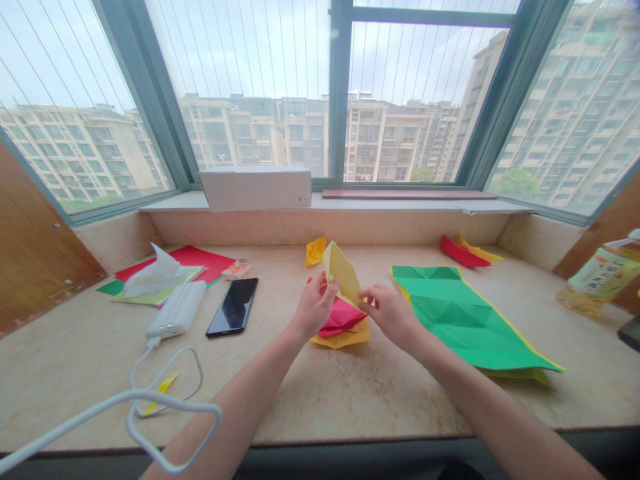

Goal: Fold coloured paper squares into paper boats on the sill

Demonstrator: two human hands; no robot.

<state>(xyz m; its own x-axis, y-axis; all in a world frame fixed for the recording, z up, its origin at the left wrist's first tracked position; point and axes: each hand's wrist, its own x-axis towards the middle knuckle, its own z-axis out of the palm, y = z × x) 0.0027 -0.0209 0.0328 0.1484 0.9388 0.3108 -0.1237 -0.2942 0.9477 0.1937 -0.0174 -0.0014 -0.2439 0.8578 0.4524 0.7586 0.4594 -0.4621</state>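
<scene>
Pale-yellow folded paper (341, 270) raised above the bench (390, 403) in both hands.
From the bench's front edge, its surface runs up to a red folded paper (340, 320) on a yellow piece (345, 342); above them, the left hand (316, 303) has its grip closed on the pale-yellow folded paper, the right hand's (387, 310) grip pinching its lower right edge. The green sheet (450, 307) lies just rightward; an orange folded piece (315, 252) sits beyond.
</scene>
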